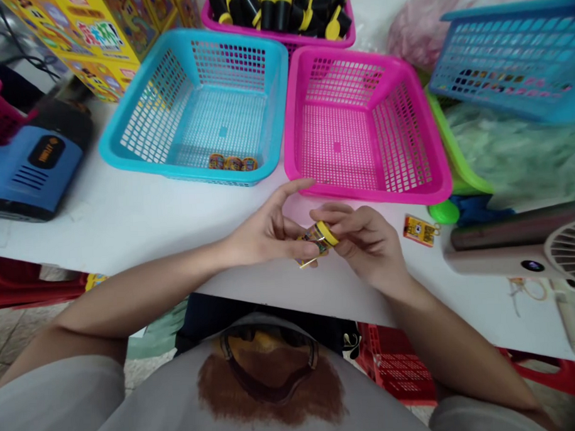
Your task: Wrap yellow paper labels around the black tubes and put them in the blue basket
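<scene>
My left hand (279,236) is closed around the body of a small printed container (315,232), with its index finger stretched out toward the pink basket. The container is tilted and has a yellow lid (328,233). The fingers of my right hand (366,241) are pressed to that lid. Both hands are just above the white table (160,229), in front of the pink basket (364,191). In the near right corner of the blue basket (191,165) lie three small printed round containers (232,162).
Behind the baskets, black tubes with yellow caps (280,11) fill another pink basket. Yellow printed boxes (104,39) are stacked at the back left. A blue tool (35,161) is on the left; a small fan (515,245) and a printed card (419,230) are on the right.
</scene>
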`<state>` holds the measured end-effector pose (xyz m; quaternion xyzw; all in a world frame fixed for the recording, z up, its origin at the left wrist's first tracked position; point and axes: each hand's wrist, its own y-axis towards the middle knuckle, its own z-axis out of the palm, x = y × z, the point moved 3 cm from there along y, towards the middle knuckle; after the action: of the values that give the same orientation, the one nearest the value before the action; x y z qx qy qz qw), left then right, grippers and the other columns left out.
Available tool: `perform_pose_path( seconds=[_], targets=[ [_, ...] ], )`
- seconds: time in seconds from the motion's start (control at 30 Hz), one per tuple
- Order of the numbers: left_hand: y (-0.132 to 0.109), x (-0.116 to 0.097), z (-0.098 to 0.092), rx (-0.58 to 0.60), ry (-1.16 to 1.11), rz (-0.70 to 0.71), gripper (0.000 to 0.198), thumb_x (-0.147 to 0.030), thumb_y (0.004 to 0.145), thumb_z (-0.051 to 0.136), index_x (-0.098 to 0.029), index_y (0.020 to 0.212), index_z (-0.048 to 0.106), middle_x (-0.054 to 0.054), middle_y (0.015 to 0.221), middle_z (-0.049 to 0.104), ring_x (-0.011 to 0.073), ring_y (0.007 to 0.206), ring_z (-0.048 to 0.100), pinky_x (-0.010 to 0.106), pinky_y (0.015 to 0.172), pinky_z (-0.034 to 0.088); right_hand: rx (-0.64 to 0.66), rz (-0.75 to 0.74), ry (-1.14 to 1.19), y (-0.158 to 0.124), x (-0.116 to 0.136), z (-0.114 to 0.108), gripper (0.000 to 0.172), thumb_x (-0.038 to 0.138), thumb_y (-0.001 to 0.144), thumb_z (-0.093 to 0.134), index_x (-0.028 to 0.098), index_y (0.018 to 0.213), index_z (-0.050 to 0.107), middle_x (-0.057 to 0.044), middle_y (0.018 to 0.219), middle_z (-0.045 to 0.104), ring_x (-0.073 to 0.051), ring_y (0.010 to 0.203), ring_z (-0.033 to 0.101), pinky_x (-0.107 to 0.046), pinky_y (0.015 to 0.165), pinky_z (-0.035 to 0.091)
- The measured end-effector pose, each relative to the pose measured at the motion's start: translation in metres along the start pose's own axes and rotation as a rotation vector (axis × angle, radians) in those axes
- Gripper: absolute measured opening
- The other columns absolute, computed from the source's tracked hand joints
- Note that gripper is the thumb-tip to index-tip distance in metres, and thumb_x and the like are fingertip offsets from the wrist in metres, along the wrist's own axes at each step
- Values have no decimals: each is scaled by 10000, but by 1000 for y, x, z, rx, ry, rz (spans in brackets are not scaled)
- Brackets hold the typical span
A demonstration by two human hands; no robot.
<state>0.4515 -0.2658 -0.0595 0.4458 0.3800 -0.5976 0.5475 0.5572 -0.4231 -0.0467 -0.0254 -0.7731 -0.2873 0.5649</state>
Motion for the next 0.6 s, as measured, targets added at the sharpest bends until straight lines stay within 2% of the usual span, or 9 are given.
perform_pose_path(
  seconds=[0.07, 0.13, 0.2, 0.27, 0.37, 0.43, 0.5, 0.6],
  targets=[
    [2, 0, -1, 36, -101, -27, 1165, -479, 849, 872, -229, 1653, 67, 64, 912, 831, 239, 773, 822, 316, 698, 630, 28, -8, -30, -1, 2, -1, 138, 265, 1073, 553, 333, 1176, 616, -34, 1416, 715, -215, 1419, 617, -481, 1040, 629],
    [3, 1, -2, -4, -143, -21, 1125, -446, 848, 883, -254, 1636, 104, 50, 940, 832, 230, 836, 827, 311, 745, 633, -21, -74, -204, -2, 7, 0, 228, 366, 1083, 516, 354, 1302, 576, -59, 1471, 659, -258, 1427, 599, -562, 1087, 583],
    [4, 2, -1, -67, -144, -2, 1104, -378, 837, 902, -278, 1613, 123, 20, 925, 825, 211, 865, 823, 307, 788, 631, -68, -177, -468, -3, 14, 5, 469, 519, 1015, 607, 325, 1434, 526, -109, 1434, 649, -328, 1384, 609, -630, 1107, 538],
    [4, 2, 2, -123, -132, 37, 1067, -313, 814, 918, -294, 1568, 162, -18, 883, 805, 185, 834, 811, 306, 805, 628, -77, -264, -693, -4, 20, 13, 694, 525, 918, 740, 263, 1507, 485, -138, 1361, 669, -354, 1319, 634, -618, 1096, 539],
    [5, 3, 10, -185, -134, 132, 897, -235, 755, 937, -304, 1372, 289, -78, 874, 736, 122, 769, 767, 251, 761, 603, -99, -334, -792, -5, 24, 24, 707, 278, 900, 744, 265, 1543, 449, -110, 1326, 698, -291, 1244, 679, -513, 1057, 584],
    [5, 6, 17, -156, -126, 162, 781, -199, 758, 911, -305, 1230, 297, -110, 868, 669, 82, 704, 720, 207, 686, 571, -98, -375, -775, -7, 25, 29, 702, 184, 921, 675, 279, 1569, 422, -92, 1310, 717, -263, 1232, 692, -475, 1031, 610],
    [5, 10, 23, -78, -90, 145, 658, -182, 820, 831, -299, 1163, 282, -133, 812, 599, 61, 624, 669, 184, 614, 536, -92, -438, -791, -8, 25, 33, 700, 164, 941, 649, 248, 1592, 407, -106, 1302, 727, -266, 1250, 690, -467, 1015, 630],
    [3, 11, 28, 15, -24, 114, 544, -183, 886, 719, -286, 1171, 267, -145, 727, 551, 63, 569, 632, 176, 566, 508, -100, -549, -831, -11, 24, 35, 647, 192, 963, 658, 203, 1574, 444, -117, 1274, 739, -271, 1252, 694, -469, 1000, 650]
  ],
)
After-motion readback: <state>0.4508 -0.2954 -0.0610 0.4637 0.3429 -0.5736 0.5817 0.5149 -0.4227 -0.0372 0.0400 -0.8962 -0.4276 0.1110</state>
